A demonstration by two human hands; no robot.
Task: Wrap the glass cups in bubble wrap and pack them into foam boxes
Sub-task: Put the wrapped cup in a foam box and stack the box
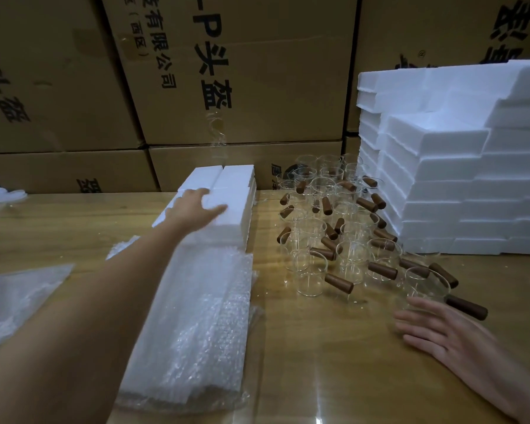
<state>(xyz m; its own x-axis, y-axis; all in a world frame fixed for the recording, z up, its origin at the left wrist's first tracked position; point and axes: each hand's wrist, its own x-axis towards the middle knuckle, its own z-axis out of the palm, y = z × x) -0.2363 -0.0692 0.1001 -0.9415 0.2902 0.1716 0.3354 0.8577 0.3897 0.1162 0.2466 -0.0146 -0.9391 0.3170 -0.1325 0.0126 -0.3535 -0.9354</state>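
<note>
Glass cups with brown handles clustered mid-counter. Hemmed by tall foam stack on right, low foam boxes and bubble wrap pile on left. Cartons walling off the back. Left hand flat on foam boxes, fingers extended, gripping nothing. Right hand spread, empty, just beside nearest cup. Bare counter along near edge, between wrap and right hand.

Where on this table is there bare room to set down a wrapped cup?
Bare wood lies between the bubble wrap stack and the right hand, in front of the glass cups. Another patch lies between the plastic sheet and the small foam boxes. The cups crowd against the tall foam stack.
</note>
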